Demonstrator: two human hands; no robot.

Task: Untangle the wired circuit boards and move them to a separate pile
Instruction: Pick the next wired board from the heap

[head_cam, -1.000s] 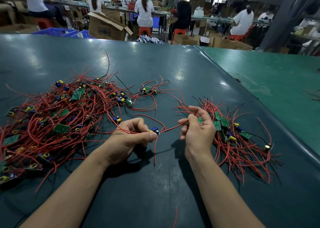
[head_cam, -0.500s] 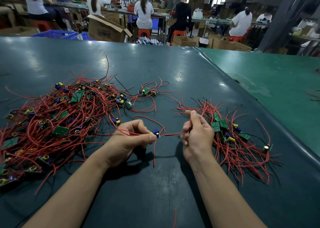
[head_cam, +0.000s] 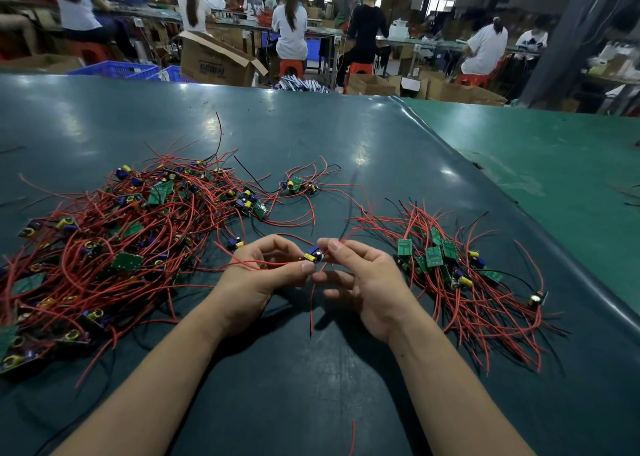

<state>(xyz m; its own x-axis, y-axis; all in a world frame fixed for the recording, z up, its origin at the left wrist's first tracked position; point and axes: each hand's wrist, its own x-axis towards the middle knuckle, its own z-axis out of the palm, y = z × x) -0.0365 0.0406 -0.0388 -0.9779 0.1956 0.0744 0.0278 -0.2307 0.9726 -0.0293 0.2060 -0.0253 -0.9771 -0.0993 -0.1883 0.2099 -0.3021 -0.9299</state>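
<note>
Both hands are pinching one board (head_cam: 314, 256) above the table (head_cam: 311, 386), left hand (head_cam: 258, 277) and right hand (head_cam: 363, 282) between the piles, and its red wires (head_cam: 242, 265) are possibly snagging the left pile (head_cam: 114, 244), dragging others along.

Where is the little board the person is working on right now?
In the head view, the small circuit board is pinched between the left hand and right hand, above the table, between the big tangled pile and the smaller sorted pile.
</note>
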